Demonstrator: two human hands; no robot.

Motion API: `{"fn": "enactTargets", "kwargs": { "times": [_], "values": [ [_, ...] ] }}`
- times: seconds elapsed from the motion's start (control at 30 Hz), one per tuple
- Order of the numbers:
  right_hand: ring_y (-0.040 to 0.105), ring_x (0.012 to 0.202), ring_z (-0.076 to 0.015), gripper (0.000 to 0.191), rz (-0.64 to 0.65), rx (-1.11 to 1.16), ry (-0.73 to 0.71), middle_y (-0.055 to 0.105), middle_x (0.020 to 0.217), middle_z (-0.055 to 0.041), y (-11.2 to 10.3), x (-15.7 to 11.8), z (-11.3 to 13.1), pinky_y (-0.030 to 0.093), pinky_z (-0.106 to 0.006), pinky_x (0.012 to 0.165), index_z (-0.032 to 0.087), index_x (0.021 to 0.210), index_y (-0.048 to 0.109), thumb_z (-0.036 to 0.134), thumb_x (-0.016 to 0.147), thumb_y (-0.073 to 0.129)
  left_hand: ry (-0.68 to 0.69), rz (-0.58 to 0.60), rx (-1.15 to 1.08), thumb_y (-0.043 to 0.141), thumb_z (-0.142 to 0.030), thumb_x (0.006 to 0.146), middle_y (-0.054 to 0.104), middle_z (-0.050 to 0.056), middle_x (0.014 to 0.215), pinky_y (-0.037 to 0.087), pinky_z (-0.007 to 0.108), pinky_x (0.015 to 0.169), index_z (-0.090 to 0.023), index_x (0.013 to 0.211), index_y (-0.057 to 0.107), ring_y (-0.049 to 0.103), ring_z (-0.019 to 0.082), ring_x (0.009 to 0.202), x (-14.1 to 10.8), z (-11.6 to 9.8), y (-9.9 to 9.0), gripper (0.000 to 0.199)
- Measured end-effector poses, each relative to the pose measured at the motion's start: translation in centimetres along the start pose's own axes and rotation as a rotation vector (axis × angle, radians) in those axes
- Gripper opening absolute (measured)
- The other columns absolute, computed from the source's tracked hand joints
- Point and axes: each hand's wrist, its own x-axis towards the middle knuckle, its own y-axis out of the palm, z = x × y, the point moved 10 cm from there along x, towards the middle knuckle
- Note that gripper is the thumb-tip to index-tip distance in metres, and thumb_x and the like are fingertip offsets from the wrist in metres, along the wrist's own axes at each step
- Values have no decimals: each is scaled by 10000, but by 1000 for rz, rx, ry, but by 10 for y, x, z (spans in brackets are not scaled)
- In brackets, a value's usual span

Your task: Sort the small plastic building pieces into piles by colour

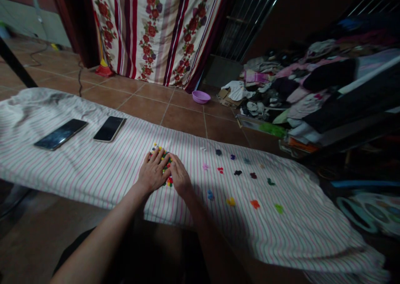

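Note:
A pile of small coloured pieces [169,180], mostly red, yellow and green, lies on the striped cloth [193,209]; their exact kind is too small to make out. My left hand [152,172] rests flat over the left part of the pile with its fingers spread, hiding many pieces. Along the pile's right edge my right hand [180,177] stands on its side, fingers stretched out and nothing visibly gripped. To the right are several little groups sorted by colour, among them red pieces [220,170], yellow pieces [231,201], orange pieces [255,204] and lime green pieces [278,209].
Two phones, a larger phone [61,134] and a smaller phone [109,129], lie on the cloth at the left. Beyond the cloth, a purple basin [201,96] sits on the tiled floor before a flowered curtain [156,33]. Heaped clothes [281,84] fill the right side.

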Motion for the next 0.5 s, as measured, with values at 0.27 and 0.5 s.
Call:
{"fn": "enactTargets", "kwargs": {
  "times": [0.27, 0.5],
  "values": [
    [412, 1364, -231, 629, -14, 6, -16, 502, 1428, -99, -3, 1, -4, 301, -485, 1181, 189, 1377, 520, 576, 977, 226, -103, 9, -31, 341, -481, 930, 448, 80, 1476, 280, 540, 1130, -259, 1370, 503, 326, 311, 1412, 23, 10, 5, 518],
    [465, 1320, -235, 620, -57, 6, 26, 557, 1370, -110, -8, -1, -9, 330, -483, 1164, 177, 1316, 580, 562, 977, 233, -159, -84, -67, 417, -492, 899, 507, 86, 1423, 337, 500, 1104, -257, 1306, 562, 390, 302, 1362, 30, 26, 1, 492]
  ]
}}
